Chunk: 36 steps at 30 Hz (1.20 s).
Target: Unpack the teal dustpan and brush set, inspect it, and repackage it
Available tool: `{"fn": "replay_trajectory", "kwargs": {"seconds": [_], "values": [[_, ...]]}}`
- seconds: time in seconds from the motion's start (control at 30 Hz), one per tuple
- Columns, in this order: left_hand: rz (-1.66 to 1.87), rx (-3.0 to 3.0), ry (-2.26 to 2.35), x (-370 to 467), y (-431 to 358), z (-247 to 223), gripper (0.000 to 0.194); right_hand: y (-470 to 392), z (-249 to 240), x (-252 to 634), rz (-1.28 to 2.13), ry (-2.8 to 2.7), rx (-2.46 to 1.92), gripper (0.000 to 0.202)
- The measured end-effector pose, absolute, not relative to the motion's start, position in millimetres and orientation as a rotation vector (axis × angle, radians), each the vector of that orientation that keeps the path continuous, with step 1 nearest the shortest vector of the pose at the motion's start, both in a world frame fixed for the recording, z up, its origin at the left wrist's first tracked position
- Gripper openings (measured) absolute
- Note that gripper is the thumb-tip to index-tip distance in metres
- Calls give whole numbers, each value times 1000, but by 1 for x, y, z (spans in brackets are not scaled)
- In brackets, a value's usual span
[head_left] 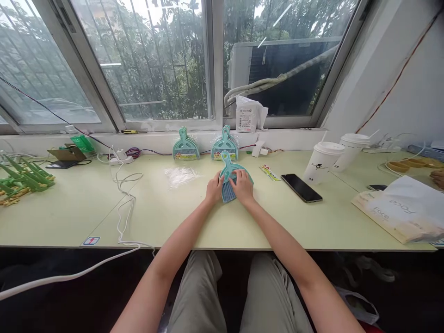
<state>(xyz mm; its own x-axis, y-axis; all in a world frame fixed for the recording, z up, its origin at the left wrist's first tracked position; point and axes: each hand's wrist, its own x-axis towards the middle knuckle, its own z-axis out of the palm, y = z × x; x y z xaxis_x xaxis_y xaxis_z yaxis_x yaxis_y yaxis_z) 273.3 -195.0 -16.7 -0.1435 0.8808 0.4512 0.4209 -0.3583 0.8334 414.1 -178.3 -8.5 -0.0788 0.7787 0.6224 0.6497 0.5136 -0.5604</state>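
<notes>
Head view: a teal dustpan set point(227, 170) is being held between two bare hands over the bench point(166, 203), its handle being pointed toward the window; whether the bench is being touched by it cannot be told.
Left grip: the left edge of the set is being clasped by the left hand point(214, 187), with the fingers being closed on the rim beside the bristles point(228, 193).
Right grip: the front of the set is being held by the right hand point(243, 186), its fingers being bent over the pan.
Behind the hands: two similar wrapped sets point(186, 147) are being stood upright near the wall below the window.
Left of the hands: a crumpled clear wrapper point(181, 175) is being supported by the bench; farther left, a white cable point(131, 198) is being trailed toward the front edge.
Right of the hands: a printed card point(269, 173) is being borne nearest, then a dark phone point(301, 188), two lidded cups point(317, 163) and, farthest, a paper bag point(391, 208).
Windowsill: a white packet point(247, 118) is being carried there.
</notes>
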Motion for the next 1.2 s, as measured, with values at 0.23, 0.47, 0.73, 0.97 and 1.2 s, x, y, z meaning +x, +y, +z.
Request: {"fn": "replay_trajectory", "kwargs": {"seconds": [0.23, 0.47, 0.73, 0.97, 1.2], "values": [[1469, 1828, 1446, 280, -211, -5, 54, -171, -8, 428, 53, -1788, -1128, 28], [1613, 1696, 1297, 286, -200, -8, 46, -170, 0, 422, -99, -1705, -1218, 23], [1609, 1628, 1338, 297, -200, -12, 40, -170, 9, 422, -57, -1621, -1266, 18], [1671, 1841, 1378, 295, -205, -11, 37, -180, 19, 424, 11, -1585, -1220, 20], [1682, 2059, 1454, 283, -208, -6, 38, -183, 20, 423, 158, -1580, -1206, 15]]}}
